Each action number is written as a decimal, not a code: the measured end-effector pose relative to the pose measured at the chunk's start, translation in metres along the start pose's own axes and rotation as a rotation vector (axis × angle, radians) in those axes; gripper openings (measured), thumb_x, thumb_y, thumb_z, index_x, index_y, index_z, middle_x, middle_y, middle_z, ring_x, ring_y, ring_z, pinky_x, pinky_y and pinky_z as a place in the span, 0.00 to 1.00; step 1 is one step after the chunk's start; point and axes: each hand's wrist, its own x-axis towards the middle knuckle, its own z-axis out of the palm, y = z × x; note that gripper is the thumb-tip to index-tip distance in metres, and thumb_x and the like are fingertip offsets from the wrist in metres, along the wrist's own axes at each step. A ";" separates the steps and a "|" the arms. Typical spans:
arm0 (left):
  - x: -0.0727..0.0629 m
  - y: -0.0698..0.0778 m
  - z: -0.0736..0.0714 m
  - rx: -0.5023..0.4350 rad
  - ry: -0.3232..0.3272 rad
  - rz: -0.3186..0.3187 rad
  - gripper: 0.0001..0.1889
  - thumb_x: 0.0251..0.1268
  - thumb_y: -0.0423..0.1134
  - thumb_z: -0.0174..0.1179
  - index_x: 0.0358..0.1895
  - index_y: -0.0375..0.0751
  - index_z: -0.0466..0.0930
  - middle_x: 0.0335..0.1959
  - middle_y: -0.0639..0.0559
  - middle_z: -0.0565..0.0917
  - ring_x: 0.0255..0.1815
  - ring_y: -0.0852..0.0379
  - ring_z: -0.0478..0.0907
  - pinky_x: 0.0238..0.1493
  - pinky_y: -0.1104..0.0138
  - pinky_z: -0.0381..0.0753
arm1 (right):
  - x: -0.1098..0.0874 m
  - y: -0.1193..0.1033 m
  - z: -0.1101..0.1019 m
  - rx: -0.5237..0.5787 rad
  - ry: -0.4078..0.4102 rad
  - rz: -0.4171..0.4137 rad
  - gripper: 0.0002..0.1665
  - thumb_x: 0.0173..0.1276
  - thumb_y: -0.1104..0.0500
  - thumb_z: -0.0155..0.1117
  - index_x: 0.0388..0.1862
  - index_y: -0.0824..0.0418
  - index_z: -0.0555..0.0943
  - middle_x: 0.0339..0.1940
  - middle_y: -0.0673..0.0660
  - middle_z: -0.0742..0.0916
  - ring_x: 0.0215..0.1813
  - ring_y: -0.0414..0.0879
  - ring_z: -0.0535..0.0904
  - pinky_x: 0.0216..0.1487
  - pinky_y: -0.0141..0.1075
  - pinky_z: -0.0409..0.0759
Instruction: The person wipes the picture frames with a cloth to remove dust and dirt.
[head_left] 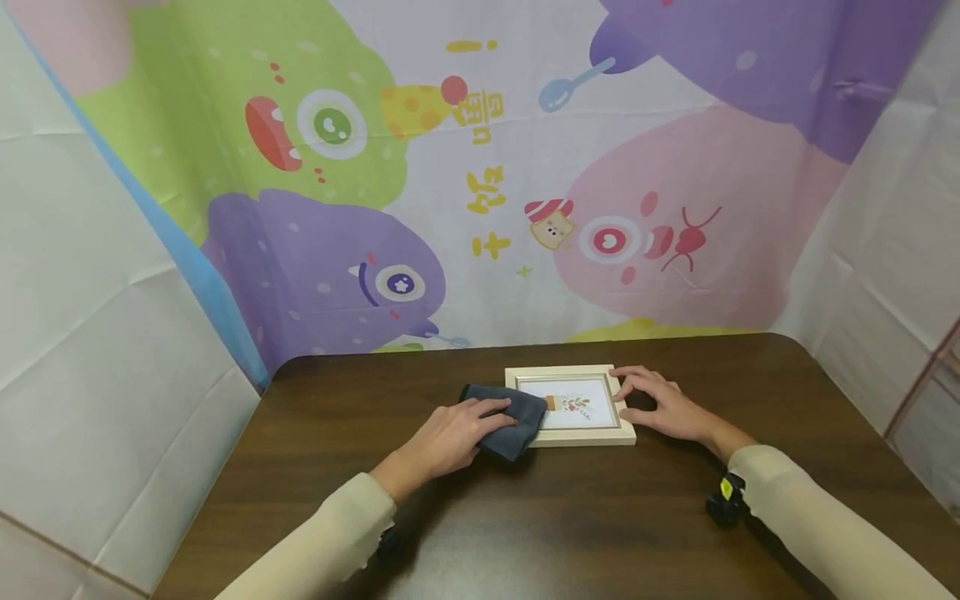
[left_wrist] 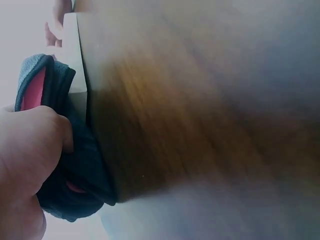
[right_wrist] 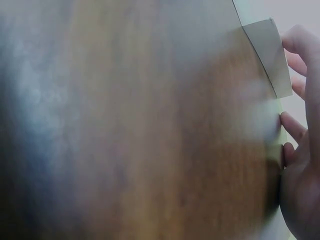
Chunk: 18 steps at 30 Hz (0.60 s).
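The fingers of the left hand (head_left: 452, 437) lie a little apart across the top of a folded dark grey cloth (head_left: 523, 417), and in the left wrist view the thumb presses into its folds, so the hand seems to pinch it; a strip of pink lining (left_wrist: 34, 91) shows there. The cloth covers the near left corner of a pale wooden picture frame (head_left: 581, 437) and hangs past its edge. The frame lies flat, between the two hands, its long axis running left to right. From the left fingers, its uncovered part extends to the right and slightly away. At the opposite end, the right hand (head_left: 669, 408) has its fingers spread and bent, with fingertips and thumb touching the frame's right border; whether any finger reaches underneath cannot be told. The right hand is the nearer, touching the frame directly, while the cloth lies under the left. Inside the frame is a small plant print (head_left: 573, 404). Around everything stretches a dark brown table (head_left: 525, 525), backed by a curtain (head_left: 517, 312) of cartoon monsters.
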 end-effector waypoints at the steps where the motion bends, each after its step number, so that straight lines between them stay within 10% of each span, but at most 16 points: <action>1: 0.002 -0.001 0.001 -0.003 -0.006 -0.008 0.31 0.70 0.30 0.76 0.73 0.56 0.85 0.80 0.49 0.83 0.65 0.46 0.91 0.30 0.64 0.86 | 0.000 0.000 0.000 0.001 0.000 0.002 0.08 0.78 0.57 0.75 0.49 0.45 0.85 0.83 0.69 0.77 0.84 0.79 0.65 0.70 0.84 0.56; 18: 0.041 -0.036 0.014 -0.095 -0.062 -0.102 0.29 0.72 0.29 0.70 0.74 0.54 0.84 0.80 0.46 0.83 0.69 0.37 0.90 0.46 0.43 0.95 | 0.000 -0.002 0.000 -0.032 0.001 -0.012 0.10 0.79 0.57 0.75 0.50 0.46 0.82 0.82 0.68 0.78 0.84 0.79 0.66 0.68 0.83 0.59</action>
